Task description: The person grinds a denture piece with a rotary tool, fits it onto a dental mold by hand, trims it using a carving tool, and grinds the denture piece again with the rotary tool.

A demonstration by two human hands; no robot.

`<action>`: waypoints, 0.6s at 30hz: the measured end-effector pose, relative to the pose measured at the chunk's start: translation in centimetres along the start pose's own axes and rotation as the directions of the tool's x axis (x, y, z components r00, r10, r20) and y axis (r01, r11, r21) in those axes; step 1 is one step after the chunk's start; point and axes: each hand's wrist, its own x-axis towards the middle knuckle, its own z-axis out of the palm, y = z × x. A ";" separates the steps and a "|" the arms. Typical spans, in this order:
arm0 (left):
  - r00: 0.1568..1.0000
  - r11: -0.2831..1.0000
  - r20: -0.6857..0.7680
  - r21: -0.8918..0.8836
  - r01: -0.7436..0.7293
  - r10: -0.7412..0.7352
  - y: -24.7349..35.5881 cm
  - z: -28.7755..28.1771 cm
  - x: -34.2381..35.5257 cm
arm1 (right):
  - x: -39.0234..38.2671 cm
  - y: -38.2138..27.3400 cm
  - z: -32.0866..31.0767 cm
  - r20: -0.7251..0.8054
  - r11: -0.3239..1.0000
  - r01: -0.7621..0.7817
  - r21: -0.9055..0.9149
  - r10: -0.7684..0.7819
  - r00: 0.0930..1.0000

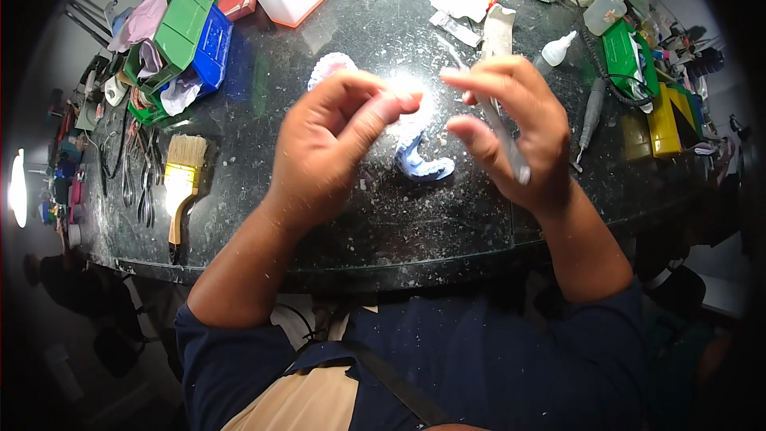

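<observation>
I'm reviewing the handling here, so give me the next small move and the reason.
Probably bring the thumb of the right hand in toward its fingers to steady the slim metal tool: the tool slants across that hand, while the thumb and forefinger tips stand apart.
</observation>
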 end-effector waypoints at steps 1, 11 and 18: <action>0.997 0.999 -0.066 0.026 -0.037 0.039 -0.1 -0.5 0.4 | 0.1 0.3 0.0 -0.001 0.998 -0.063 0.014 0.063 0.998; 0.978 0.995 -0.209 -0.086 -0.045 0.026 -0.8 -2.1 1.5 | -1.1 3.1 0.9 0.203 0.909 -0.401 0.113 0.374 0.905; 0.983 0.993 -0.168 -0.080 -0.084 0.070 -0.9 -2.1 1.3 | -1.1 3.5 0.3 0.318 0.913 -0.404 -0.055 0.400 0.860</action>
